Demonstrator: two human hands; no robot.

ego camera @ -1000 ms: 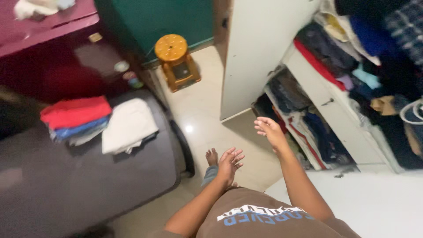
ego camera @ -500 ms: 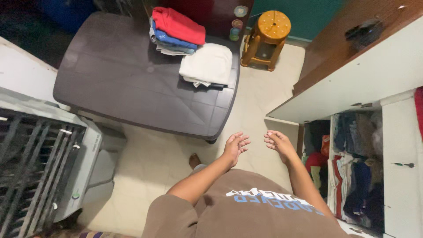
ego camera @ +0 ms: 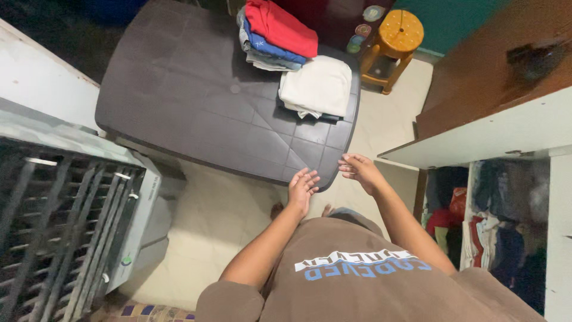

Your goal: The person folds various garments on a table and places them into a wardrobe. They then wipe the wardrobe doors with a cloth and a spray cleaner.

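Observation:
My left hand [ego camera: 302, 188] hangs open over the near corner of a dark grey plastic table [ego camera: 196, 107], fingers spread and empty. My right hand [ego camera: 359, 169] is open too, just right of that corner, holding nothing. At the table's far end lies a folded pile with a red garment [ego camera: 281, 25] on top of blue and grey ones. A folded white cloth [ego camera: 317, 87] rests beside that pile, closer to me.
A grey slatted appliance [ego camera: 65, 209] stands at the left. A small yellow stool [ego camera: 396, 36] sits beyond the table. At the right, a white wardrobe door [ego camera: 476, 131] stands open, with shelves of clothes [ego camera: 494, 220] below it. Pale tiled floor [ego camera: 220, 220] lies underfoot.
The view has swung from the wardrobe toward the table, which is now nearer. Both hands have moved up to the table's near corner.

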